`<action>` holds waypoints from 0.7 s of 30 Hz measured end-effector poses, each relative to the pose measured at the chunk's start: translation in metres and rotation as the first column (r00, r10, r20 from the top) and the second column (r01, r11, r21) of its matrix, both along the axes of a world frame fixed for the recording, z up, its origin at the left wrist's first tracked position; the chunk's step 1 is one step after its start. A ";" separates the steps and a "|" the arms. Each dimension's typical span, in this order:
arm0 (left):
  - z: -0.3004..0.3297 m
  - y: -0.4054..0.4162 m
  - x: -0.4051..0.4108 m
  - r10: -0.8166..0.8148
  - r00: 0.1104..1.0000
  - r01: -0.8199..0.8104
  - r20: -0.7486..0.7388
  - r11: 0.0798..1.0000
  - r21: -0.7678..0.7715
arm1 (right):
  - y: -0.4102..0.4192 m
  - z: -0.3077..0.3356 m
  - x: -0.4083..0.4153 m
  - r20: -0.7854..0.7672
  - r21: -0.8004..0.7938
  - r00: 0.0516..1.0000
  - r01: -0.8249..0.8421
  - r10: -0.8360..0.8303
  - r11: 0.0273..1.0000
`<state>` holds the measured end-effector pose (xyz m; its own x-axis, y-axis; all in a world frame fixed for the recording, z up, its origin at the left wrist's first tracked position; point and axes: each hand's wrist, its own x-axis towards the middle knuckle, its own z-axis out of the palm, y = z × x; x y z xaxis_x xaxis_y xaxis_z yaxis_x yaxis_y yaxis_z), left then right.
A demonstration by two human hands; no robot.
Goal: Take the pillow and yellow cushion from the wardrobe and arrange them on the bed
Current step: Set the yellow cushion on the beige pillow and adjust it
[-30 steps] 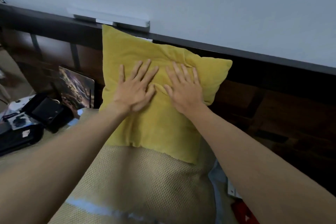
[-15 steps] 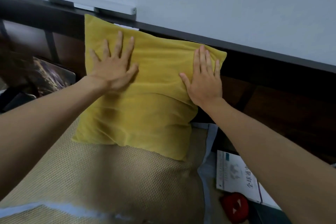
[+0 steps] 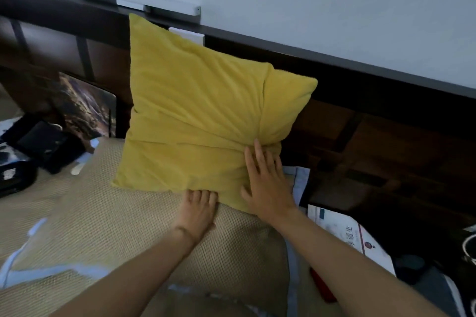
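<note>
- Cushion, the yellow cushion (image 3: 195,121), stands propped upright against the dark headboard (image 3: 360,116), its lower edge resting on the woven beige pillow (image 3: 123,224) at the head of the bed.
- Left hand (image 3: 198,213) lies at the cushion's bottom edge, fingertips tucked beneath the fabric; whether it pinches, I cannot tell.
- Right hand (image 3: 266,185) presses flat on the lower right corner, fingers spread, denting the fabric.
- Papers (image 3: 345,234) lie off the pillow's right edge; a black bag (image 3: 43,144) sits near its left edge.
</note>
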<state>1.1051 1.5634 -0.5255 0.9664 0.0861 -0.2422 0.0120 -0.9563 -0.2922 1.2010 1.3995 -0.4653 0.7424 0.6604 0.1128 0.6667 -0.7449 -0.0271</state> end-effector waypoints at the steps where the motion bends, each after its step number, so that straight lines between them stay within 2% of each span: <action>1: -0.002 -0.003 0.006 0.013 0.999 -0.014 0.036 0.999 0.029 | 0.006 0.008 0.004 0.024 0.028 0.999 0.021 -0.022 0.999; 4: 0.012 -0.004 0.023 -0.028 0.993 0.019 0.111 0.996 0.084 | 0.025 0.037 0.026 0.116 0.088 0.990 0.073 -0.083 0.993; 8: 0.036 -0.001 0.039 -0.110 0.992 0.106 0.059 0.992 0.067 | 0.033 0.067 0.058 0.129 0.053 0.985 0.107 -0.113 0.993; 17: 0.034 -0.020 0.057 -0.275 0.961 0.278 -0.038 0.954 0.113 | 0.032 0.092 0.062 -0.055 -0.048 0.995 0.075 -0.078 0.996; 21: 0.030 -0.027 0.024 -0.349 0.937 0.349 -0.015 0.936 0.036 | 0.028 0.099 0.069 -0.066 -0.111 0.995 0.062 -0.070 0.992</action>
<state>1.1294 1.5364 -0.4951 0.9353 -0.2469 -0.2536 -0.3231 -0.8881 -0.3270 1.2703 1.4276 -0.3665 0.7882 0.6153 -0.0106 0.6154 -0.7881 0.0114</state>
